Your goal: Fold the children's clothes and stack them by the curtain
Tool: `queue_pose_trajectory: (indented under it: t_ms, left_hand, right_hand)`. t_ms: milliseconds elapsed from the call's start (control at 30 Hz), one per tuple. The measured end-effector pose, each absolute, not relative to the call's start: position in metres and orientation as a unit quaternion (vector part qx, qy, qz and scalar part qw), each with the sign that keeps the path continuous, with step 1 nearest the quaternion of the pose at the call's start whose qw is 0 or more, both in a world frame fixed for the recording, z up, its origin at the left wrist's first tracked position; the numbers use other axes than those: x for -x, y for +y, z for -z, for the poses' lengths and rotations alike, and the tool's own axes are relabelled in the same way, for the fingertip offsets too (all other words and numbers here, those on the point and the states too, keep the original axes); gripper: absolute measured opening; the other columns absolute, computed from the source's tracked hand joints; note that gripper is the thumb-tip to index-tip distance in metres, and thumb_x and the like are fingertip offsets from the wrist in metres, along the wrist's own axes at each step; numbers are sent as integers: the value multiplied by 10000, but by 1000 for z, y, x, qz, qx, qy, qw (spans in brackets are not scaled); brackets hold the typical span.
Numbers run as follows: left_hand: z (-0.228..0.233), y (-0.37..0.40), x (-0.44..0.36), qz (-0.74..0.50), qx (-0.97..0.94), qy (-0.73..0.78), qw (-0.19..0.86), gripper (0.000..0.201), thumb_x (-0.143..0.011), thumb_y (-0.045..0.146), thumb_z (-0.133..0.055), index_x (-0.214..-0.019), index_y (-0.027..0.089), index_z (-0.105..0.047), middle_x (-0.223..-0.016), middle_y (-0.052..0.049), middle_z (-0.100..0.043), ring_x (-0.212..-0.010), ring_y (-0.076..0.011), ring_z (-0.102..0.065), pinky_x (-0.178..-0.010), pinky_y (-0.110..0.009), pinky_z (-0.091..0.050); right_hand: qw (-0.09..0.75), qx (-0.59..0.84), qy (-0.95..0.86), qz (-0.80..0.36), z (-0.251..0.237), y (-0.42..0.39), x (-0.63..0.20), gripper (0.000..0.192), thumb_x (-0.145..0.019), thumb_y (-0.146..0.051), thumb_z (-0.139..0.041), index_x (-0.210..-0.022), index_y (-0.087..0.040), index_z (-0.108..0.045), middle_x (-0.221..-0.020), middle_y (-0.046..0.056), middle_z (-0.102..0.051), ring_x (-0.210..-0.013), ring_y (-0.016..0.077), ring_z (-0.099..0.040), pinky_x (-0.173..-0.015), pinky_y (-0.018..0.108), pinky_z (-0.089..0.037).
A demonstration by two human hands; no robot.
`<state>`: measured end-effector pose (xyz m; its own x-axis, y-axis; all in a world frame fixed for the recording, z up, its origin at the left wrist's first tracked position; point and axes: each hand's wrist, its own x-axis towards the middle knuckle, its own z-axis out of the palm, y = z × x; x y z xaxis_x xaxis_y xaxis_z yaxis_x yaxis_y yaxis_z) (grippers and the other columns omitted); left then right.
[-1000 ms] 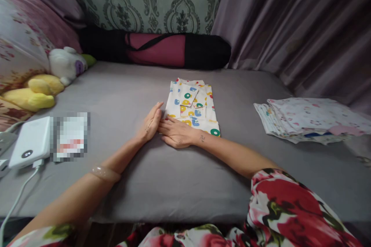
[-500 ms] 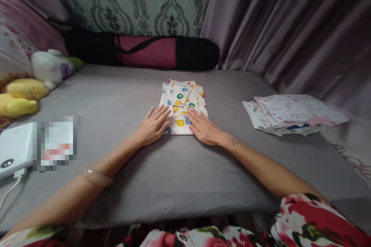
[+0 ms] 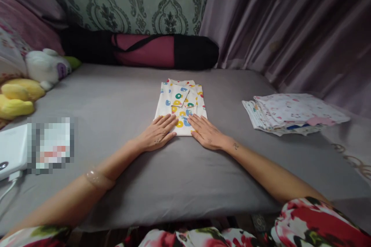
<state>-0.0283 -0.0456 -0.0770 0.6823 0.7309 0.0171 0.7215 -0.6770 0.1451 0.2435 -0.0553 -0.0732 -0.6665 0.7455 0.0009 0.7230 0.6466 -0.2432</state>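
Observation:
A white child's shirt (image 3: 165,102) printed with yellow, blue, green and red shapes lies on the grey sheet. Its sides are folded in, and the sleeves rest across the middle with the collar at the far end. My left hand (image 3: 158,133) is laid flat on the near left corner, fingers stretched out. On the near right corner, my right hand (image 3: 207,133) presses flat in the same way, its fingers pointing inward and away. Neither hand grips the cloth. The palms cover parts of the near edge.
To the right is a stack of folded clothes (image 3: 292,110). A black and maroon long bag (image 3: 145,49) lies along the wall. Plush toys (image 3: 21,94) sit at the left, above a white power bank (image 3: 13,150) with a cable and a blurred-out object (image 3: 53,144).
Both hands have slid slightly toward me over the shirt, down to its near edge. The shirt keeps its folded shape.

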Motion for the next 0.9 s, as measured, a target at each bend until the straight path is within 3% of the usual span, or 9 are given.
queue_pose_trajectory:
  t_ms: [233,433,533,633,700,767,900]
  left_hand:
    - [71,-45,16,-90,-922,372,64,641,-996,553,-233,-1536,206,-243,-1600,-87,-203,-1486,-243,-135,-1204,-445,-72]
    - [82,-42,12,-62,-932,342,102,704,-985,586,-234,-1550,171,-174,-1606,-112,-172,-1489,-257,-108,-1200,-438,-98]
    - [81,-41,14,-81,-934,336,89,729,-959,622,-304,-1532,176,-234,-1601,-138,-200,-1485,-290,-133,-1189,-478,-136]
    - [70,-44,14,-127,-930,340,62,623,-943,592,-405,-1407,178,-450,-1543,-175,-323,-1427,-341,-278,-1134,-517,-260]
    - [63,-47,14,-143,-934,324,55,480,-967,507,-420,-1286,174,-553,-1415,-177,-476,-1310,-324,-438,-1058,-489,-369]
    - [58,-49,13,-137,-945,293,55,377,-997,415,-386,-1194,170,-596,-1249,-154,-590,-1164,-277,-549,-985,-443,-436]
    - [58,-50,9,-124,-958,255,34,328,-1015,302,-332,-1072,168,-626,-1066,-126,-654,-1016,-223,-612,-924,-397,-469]
  right_hand:
    - [67,388,-915,-90,67,-53,-235,604,-1010,-395,-278,-1553,-163,-151,-1609,105,-156,-1489,238,-85,-1211,511,-88]
    - [52,375,-919,-114,72,-51,-230,595,-1010,-387,-291,-1542,-139,-193,-1599,125,-199,-1483,228,-128,-1214,476,-107]
    - [48,378,-914,-142,69,-51,-232,607,-1010,-420,-294,-1537,-130,-211,-1599,132,-194,-1485,225,-120,-1215,476,-103]
    - [68,390,-903,-165,65,-55,-236,629,-1002,-455,-321,-1540,-150,-209,-1604,125,-176,-1488,225,-89,-1209,489,-132]
    - [89,400,-898,-162,65,-60,-238,639,-988,-451,-370,-1540,-168,-214,-1600,124,-195,-1487,234,-101,-1203,505,-150]
    - [102,402,-897,-154,66,-66,-238,630,-977,-430,-410,-1533,-184,-244,-1584,127,-251,-1479,241,-153,-1198,517,-168]
    - [111,407,-895,-141,68,-71,-237,570,-970,-390,-441,-1493,-183,-346,-1545,133,-343,-1456,244,-241,-1191,511,-208]
